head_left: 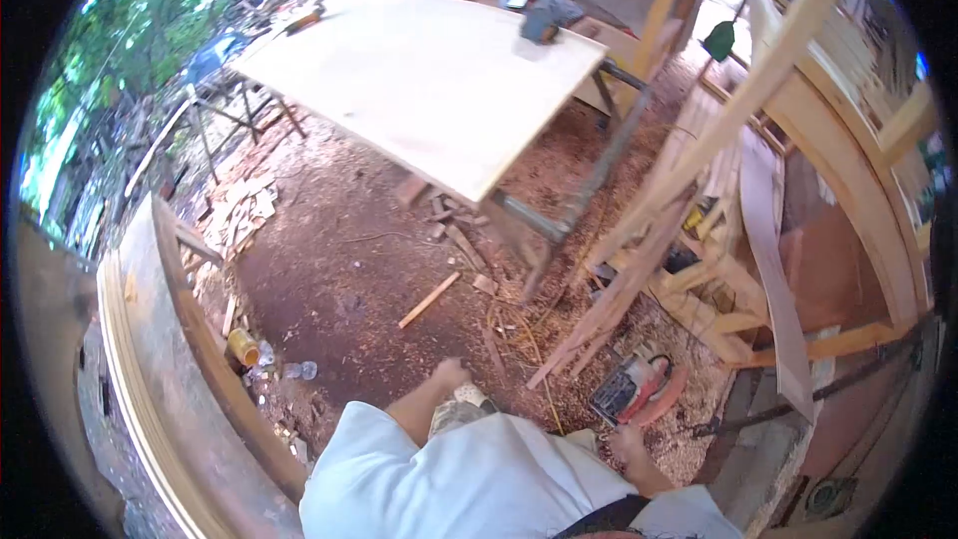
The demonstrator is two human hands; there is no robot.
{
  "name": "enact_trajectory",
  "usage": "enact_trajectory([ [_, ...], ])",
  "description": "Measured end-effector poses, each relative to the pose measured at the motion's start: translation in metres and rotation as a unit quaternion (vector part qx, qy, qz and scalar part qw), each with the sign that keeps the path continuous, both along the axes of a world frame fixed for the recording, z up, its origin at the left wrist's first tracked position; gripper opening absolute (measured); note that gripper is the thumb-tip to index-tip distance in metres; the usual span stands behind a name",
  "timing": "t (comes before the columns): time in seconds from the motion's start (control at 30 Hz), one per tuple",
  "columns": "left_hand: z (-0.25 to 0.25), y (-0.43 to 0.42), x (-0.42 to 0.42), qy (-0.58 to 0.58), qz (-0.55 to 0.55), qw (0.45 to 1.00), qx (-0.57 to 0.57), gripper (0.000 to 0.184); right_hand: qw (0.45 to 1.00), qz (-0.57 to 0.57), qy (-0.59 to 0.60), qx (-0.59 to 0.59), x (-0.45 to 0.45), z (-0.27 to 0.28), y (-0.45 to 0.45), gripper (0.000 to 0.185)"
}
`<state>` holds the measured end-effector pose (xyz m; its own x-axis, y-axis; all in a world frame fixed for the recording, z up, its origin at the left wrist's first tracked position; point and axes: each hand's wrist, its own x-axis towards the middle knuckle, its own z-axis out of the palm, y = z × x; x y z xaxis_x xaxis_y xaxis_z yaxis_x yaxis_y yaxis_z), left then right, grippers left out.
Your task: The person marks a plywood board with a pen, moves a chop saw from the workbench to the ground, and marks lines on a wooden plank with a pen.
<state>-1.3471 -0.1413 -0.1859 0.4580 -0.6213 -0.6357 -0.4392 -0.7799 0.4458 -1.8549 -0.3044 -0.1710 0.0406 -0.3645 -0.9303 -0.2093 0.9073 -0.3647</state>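
A red-and-black power tool (634, 389) with a boxy body lies on the brown floor (329, 279), among pale wood shavings. The person's right hand (627, 444) is right at the tool's near edge; whether its fingers grip the tool or only rest against it, I cannot tell. The left hand (452, 375) is well to the left of the tool, at a bent knee covered in light patterned cloth (471, 397); its fingers look curled, but I cannot tell whether they hold anything.

Just left of the tool, a thin yellow-orange cord (546, 379) runs over the shavings. Farther left and beyond the tool lies a narrow, straight strip of pale wood (429, 300). Long, rough brown planks (609, 309) slant upward just beyond the tool. Well beyond it stands a large, pale, flat rectangular counter (399, 70) on metal supports, with another person (559, 8) at its far side, beside a dark grey object (539, 26) on the counter's edge. Far to the tool's left lie a yellow cylindrical can (242, 347) and a clear plastic bottle (299, 370), close together.
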Motion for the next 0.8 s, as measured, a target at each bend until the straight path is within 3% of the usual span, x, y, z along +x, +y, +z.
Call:
enact_trajectory([
  [0.03, -0.021, 0.006, 0.041, -0.055, -0.227, 0.972, -0.038, 0.043, 0.999, 0.007, -0.031, -0.011, 0.011, -0.027, -0.022, 0.012],
  [0.07, 0.004, 0.014, 0.057, 0.019, 0.124, 0.987, -0.096, 0.041, 0.998, 0.013, -0.062, -0.022, 0.023, -0.054, -0.044, 0.021],
  [0.1, 0.012, 0.022, 0.08, 0.099, 0.261, 0.954, -0.104, 0.037, 0.997, 0.047, -0.054, -0.033, 0.056, -0.062, -0.062, 0.024],
  [0.17, 0.022, 0.052, 0.111, 0.08, 0.366, 0.905, -0.202, 0.035, 0.95, 0.24, 0.0, -0.198, 0.165, -0.002, -0.073, 0.023],
  [0.23, 0.067, 0.087, 0.126, 0.071, 0.405, 0.89, -0.196, 0.035, 0.902, 0.309, 0.011, -0.302, 0.257, 0.028, -0.075, 0.015],
  [0.27, 0.079, 0.112, 0.121, 0.068, 0.429, 0.88, -0.192, 0.034, 0.892, 0.357, 0.021, -0.278, 0.301, 0.035, -0.078, 0.02],
  [0.33, 0.016, 0.167, 0.117, 0.067, 0.515, 0.832, -0.194, 0.031, 0.768, 0.552, -0.088, -0.312, 0.371, 0.022, -0.093, 0.016],
  [0.4, -0.006, 0.226, 0.087, 0.057, 0.598, 0.776, -0.191, 0.028, 0.814, 0.496, -0.113, -0.279, 0.439, 0.035, -0.066, 0.014],
  [0.47, 0.007, 0.272, 0.049, 0.137, 0.701, 0.675, -0.186, 0.022, 0.764, 0.567, -0.1, -0.291, 0.498, 0.032, -0.048, 0.015],
  [0.5, -0.015, 0.299, 0.029, 0.12, 0.714, 0.673, -0.152, 0.02, 0.779, 0.576, -0.071, -0.236, 0.531, 0.067, -0.025, 0.017],
  [0.53, -0.007, 0.317, 0.007, 0.078, 0.702, 0.698, -0.116, 0.021, 0.767, 0.594, -0.081, -0.228, 0.554, 0.043, -0.018, 0.017],
  [0.57, -0.039, 0.35, -0.014, 0.147, 0.627, 0.764, -0.031, 0.023, 0.73, 0.625, -0.111, -0.253, 0.571, -0.011, -0.027, 0.017],
  [0.6, -0.061, 0.366, -0.04, 0.125, 0.559, 0.817, 0.065, 0.029, 0.691, 0.653, -0.14, -0.277, 0.592, -0.044, -0.026, 0.018],
  [0.67, -0.074, 0.389, -0.073, 0.02, 0.39, 0.912, 0.124, 0.031, 0.681, 0.699, -0.089, -0.197, 0.644, -0.022, 0.006, 0.019],
  [0.73, -0.072, 0.401, -0.071, 0.042, 0.358, 0.92, 0.155, 0.032, 0.58, 0.769, -0.072, -0.258, 0.698, 0.018, 0.048, 0.016],
  [0.8, -0.055, 0.387, -0.046, 0.068, 0.327, 0.926, 0.176, 0.032, 0.573, 0.782, -0.081, -0.232, 0.748, -0.001, 0.059, 0.014],
])
